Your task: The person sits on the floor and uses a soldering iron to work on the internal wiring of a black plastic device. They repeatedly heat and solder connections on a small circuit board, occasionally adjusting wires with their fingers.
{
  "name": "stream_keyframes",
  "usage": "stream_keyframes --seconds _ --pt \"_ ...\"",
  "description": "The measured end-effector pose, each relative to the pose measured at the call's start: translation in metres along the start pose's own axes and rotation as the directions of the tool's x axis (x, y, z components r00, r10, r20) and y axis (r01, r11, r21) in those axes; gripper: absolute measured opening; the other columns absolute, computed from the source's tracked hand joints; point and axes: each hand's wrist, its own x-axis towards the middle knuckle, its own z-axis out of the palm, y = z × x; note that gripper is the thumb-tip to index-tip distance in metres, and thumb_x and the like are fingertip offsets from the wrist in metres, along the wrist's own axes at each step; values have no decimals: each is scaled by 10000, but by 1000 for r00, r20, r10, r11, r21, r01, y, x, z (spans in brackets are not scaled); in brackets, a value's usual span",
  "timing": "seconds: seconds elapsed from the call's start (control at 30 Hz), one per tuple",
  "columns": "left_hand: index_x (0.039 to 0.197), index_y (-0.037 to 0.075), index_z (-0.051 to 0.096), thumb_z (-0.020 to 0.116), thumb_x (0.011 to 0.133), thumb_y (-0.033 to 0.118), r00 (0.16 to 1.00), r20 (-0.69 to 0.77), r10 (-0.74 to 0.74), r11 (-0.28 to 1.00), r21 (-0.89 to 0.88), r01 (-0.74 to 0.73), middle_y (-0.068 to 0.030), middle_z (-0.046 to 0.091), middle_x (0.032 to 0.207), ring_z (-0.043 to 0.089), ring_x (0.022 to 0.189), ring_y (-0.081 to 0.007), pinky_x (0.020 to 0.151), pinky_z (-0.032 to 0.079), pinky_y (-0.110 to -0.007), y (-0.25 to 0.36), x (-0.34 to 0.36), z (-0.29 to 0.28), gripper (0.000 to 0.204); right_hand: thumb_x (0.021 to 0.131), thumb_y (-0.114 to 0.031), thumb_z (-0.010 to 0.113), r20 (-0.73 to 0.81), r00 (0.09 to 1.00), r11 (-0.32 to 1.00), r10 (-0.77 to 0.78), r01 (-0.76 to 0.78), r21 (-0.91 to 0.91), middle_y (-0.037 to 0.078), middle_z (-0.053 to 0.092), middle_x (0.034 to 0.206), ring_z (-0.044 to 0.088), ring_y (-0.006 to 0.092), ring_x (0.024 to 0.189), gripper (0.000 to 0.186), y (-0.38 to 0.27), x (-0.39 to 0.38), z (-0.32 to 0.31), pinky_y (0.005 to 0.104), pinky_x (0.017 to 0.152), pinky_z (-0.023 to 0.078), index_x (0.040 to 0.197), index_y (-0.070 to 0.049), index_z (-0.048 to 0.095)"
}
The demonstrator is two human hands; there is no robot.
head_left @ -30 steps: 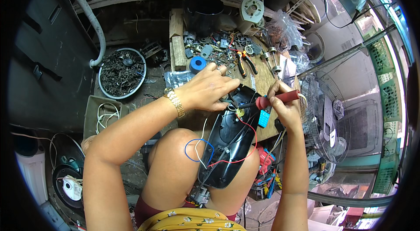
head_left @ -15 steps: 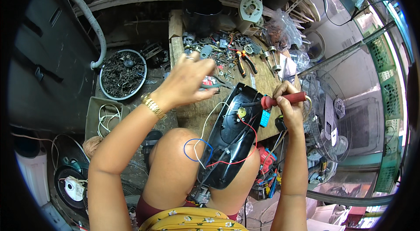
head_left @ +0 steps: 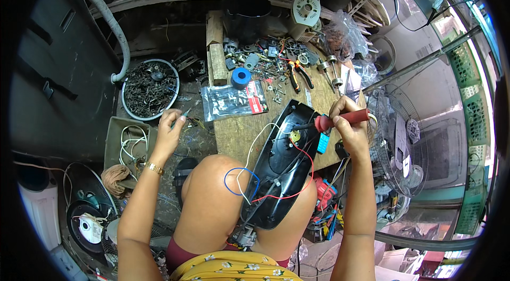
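My right hand (head_left: 350,127) is closed around the red handle of a soldering iron (head_left: 355,117). Its dark tip points left, close to a small yellow round part (head_left: 295,136) inside a long black plastic housing (head_left: 281,174). The housing lies tilted across my thighs. Red (head_left: 311,161), white and blue wires (head_left: 225,179) loop out over it. Off to the left, beside the bench edge, my left hand (head_left: 169,129) pinches a thin teal tool (head_left: 185,114); its kind is mostly hidden by the fingers.
The wooden bench (head_left: 234,140) carries a blue tape roll (head_left: 240,78), a plastic packet (head_left: 223,103), orange-black pliers (head_left: 298,76) and scattered small parts. A round basin (head_left: 150,89) of dark screws sits on the left. Fan guards (head_left: 396,143) stand at right.
My left hand has swung left and down, away from the bench, still pinching the teal tool. This uncovers the tape roll and packet. My right hand and the soldering iron have barely moved.
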Motion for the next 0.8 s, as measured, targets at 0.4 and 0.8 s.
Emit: stream_keyframes --seconds 0.4,0.8 --pt "801 -41 569 626 911 178 978 -64 -200 969 132 207 -131 556 964 545 905 -255 841 431 -346 -61 -49 -9 252 753 -175 613 84 996 998 15 -11 -58 19 514 695 466 101 651 178 -7 -1 1 264 595 382 728 -22 526" --pt "834 6 609 615 907 317 936 -172 -307 805 478 352 -184 564 1056 554 953 -379 863 428 -461 -96 -86 2 320 735 -239 602 177 980 977 -93 124 -171 64 572 679 528 135 606 242 -14 -2 0 290 565 427 701 -10 529"
